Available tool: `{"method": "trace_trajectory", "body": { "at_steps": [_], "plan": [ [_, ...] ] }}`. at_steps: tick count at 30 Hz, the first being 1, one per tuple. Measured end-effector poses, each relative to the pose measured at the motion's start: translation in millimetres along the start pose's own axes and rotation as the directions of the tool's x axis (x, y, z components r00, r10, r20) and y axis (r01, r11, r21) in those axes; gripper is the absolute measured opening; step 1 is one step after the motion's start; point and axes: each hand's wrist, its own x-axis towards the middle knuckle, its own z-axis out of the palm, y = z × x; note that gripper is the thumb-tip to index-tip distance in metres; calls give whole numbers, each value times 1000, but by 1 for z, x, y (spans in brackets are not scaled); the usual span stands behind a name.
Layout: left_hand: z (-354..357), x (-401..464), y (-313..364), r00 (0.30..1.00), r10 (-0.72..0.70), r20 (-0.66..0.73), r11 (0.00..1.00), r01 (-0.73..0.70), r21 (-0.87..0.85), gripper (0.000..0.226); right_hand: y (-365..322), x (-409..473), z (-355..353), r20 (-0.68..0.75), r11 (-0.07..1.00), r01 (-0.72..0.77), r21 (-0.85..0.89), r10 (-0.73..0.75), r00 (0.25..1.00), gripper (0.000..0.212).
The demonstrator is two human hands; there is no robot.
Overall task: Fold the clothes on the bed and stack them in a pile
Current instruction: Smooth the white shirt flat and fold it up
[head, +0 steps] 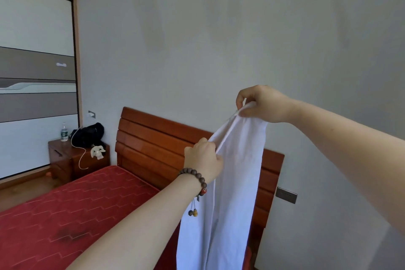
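A white garment (pixel 230 182) hangs in the air in front of the wooden headboard, its lower part running out of the bottom of the view. My right hand (pixel 260 103) pinches its top edge, held high. My left hand (pixel 203 158), with a bead bracelet on the wrist, grips the same edge lower and to the left. The red mattress (pixel 76 208) of the bed lies below and to the left, with no other clothes showing on it.
The reddish wooden headboard (pixel 153 144) stands against the grey wall. A wooden nightstand (pixel 72 158) at the left holds a water bottle (pixel 64 132), a black bag (pixel 89 133) and a white cable. A wardrobe with sliding doors (pixel 37 72) fills the far left.
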Motion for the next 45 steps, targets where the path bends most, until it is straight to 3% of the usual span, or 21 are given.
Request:
{"method": "trace_trajectory", "body": {
  "at_steps": [7, 13, 16, 22, 28, 36, 41, 45],
  "plan": [
    [-23, 20, -34, 971, 229, -62, 957, -236, -167, 35, 25, -19, -19, 230, 990, 31, -140, 2, 973, 19],
    [-37, 26, -41, 954, 295, -60, 929, -301, -215, 43, 35, -27, -14, 211, 991, 0, -132, 28, 977, 10],
    [-38, 17, -46, 947, 315, -59, 927, -320, -197, 33, 34, -25, -11, 148, 988, -3, -152, 26, 989, 6],
    [-28, -3, -52, 965, 260, 17, 958, -256, -126, 37, 26, -16, -8, 68, 982, -59, -178, 72, 995, 17],
    [-23, -15, -59, 967, 254, -33, 942, -255, -219, 55, 20, -6, -6, 164, 984, -12, -179, 42, 986, 30],
    [-21, -17, -66, 981, 192, -8, 919, -183, -350, 55, 13, -6, -5, 150, 996, 21, -85, -8, 989, 21],
    [-6, -30, -65, 993, 113, -29, 922, -115, -370, 43, -4, 5, -13, 74, 962, 85, -260, -68, 995, 22],
    [21, -44, -67, 999, 43, -17, 941, -46, -336, 48, -11, 13, -18, 8, 948, 63, -311, -63, 998, 22]
  ]
}}
